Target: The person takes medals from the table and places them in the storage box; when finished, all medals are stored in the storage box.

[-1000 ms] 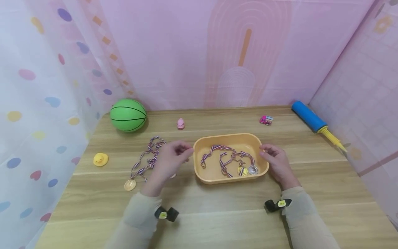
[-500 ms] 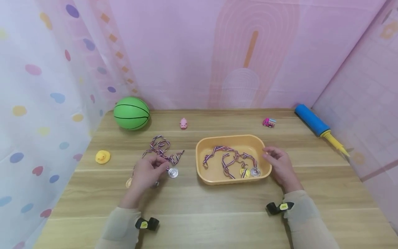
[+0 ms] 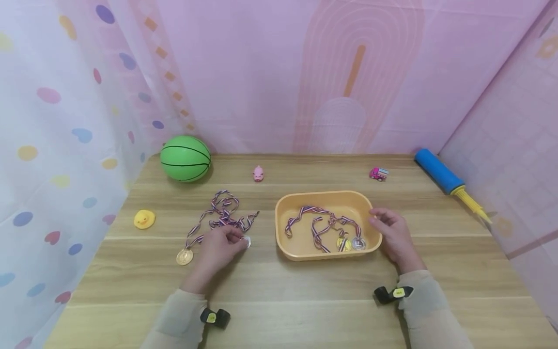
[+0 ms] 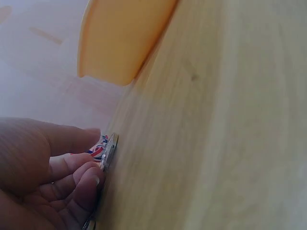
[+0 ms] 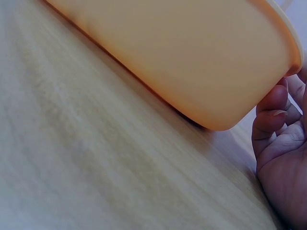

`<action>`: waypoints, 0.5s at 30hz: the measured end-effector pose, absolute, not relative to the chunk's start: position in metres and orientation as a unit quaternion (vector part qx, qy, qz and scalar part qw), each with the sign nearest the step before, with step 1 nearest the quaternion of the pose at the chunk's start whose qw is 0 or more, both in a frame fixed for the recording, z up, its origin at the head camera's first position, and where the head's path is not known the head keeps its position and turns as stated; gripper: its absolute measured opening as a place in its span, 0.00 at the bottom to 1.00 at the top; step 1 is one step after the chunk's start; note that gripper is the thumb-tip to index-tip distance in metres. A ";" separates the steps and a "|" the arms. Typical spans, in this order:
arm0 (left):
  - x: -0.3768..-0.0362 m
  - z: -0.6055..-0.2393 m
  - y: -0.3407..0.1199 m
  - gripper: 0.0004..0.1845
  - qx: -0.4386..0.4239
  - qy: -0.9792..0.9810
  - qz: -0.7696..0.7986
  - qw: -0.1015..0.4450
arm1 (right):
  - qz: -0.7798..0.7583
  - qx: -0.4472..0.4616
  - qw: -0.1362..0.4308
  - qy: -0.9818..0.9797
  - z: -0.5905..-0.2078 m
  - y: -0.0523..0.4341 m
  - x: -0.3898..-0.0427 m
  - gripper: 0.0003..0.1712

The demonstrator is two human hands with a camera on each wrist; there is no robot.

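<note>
My left hand (image 3: 220,249) has its fingertips at the edge of a silver medal (image 3: 247,241), close to the tabletop. In the left wrist view, thumb and fingers pinch this medal (image 4: 110,151), with a striped ribbon bit (image 4: 98,149) behind it. Tangled striped ribbons (image 3: 224,215) lie beyond the hand, and a gold medal (image 3: 184,257) lies to its left. My right hand (image 3: 394,237) grips the right rim of an orange plastic basin (image 3: 285,249). Inside the basin are a gold medal (image 3: 343,244), a silver medal (image 3: 359,243) and their ribbons (image 3: 316,209).
A green ball (image 3: 185,159) sits at the back left, a yellow toy duck (image 3: 144,219) at the left. Along the back stand a pink pig toy (image 3: 258,173) and a pink toy truck (image 3: 379,174). A blue hand pump (image 3: 440,171) lies at the far right.
My left hand has moved left from the basin's side to the medals, then slightly right onto the silver medal. My right hand has stayed at the basin's rim. The head view has shifted slightly.
</note>
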State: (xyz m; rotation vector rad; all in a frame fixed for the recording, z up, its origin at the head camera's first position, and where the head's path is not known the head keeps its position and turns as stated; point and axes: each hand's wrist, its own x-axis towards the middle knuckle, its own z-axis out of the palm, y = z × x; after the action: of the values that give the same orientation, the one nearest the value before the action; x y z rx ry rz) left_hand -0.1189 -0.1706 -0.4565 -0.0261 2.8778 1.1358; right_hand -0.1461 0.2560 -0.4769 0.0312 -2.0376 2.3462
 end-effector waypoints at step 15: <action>-0.118 -0.460 -0.169 0.13 0.002 0.944 0.330 0.014 | 0.750 0.012 0.015 -0.661 -0.477 0.257 -0.146 0.07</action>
State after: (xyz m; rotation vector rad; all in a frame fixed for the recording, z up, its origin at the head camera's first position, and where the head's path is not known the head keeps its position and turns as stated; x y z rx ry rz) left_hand -0.1184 -0.1694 -0.4596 0.0073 2.9388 1.0282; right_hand -0.1456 0.2571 -0.4774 0.0376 -2.0578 2.3333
